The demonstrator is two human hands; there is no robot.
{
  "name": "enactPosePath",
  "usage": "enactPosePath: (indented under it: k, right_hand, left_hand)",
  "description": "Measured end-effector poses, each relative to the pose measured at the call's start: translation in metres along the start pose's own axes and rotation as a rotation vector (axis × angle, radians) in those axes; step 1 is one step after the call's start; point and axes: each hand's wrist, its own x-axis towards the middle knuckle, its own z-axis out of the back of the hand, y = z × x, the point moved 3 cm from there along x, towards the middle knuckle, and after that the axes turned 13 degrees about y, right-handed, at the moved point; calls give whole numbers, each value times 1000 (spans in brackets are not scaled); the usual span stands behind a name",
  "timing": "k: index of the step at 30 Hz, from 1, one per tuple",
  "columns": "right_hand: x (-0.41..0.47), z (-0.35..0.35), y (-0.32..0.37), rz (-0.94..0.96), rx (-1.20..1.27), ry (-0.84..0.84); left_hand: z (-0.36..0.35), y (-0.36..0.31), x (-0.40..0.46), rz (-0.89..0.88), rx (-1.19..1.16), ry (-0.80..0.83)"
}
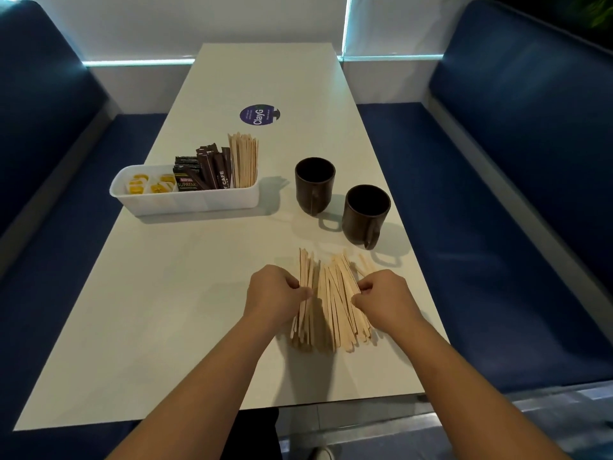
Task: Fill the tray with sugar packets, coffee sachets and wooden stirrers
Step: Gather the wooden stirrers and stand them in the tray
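Left hand (277, 293) fingers (300, 290) curled, pinching the left edge of loose wooden stirrers (331, 303); right hand (383, 298) fingers curled on the right edge, gathering the pile on the worktop (166, 310) at 6 o'clock. Tray (185, 200) at 10 o'clock already holds sugar packets (149, 184), coffee sachets (205, 171) and some upright stirrers. Left to do: loose pile into the tray. Two mugs (315, 185) at 1 o'clock.
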Motion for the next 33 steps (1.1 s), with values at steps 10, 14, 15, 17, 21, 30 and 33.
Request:
enactPosePath:
  k: [10,14,15,17,21,30,33]
  right_hand:
    - [1,9,10,111,125,9]
    - [5,10,20,132,146,7]
    - [6,10,22,134,152,9]
    - [10,11,27,135,163,14]
    - [17,11,35,139,190,28]
    - [33,41,113,350,371,1]
    - [58,56,163,459,431,-46]
  left_hand:
    - [6,8,8,-31,-282,16]
    - [15,8,13,-59,-341,20]
    - [18,7,14,-67,-353,21]
    - [24,6,17,-79,-365,31]
    - [33,10,20,-87,-405,44]
    - [94,7,36,-166,-576,-40]
    - [117,2,45,-211,-635,-62]
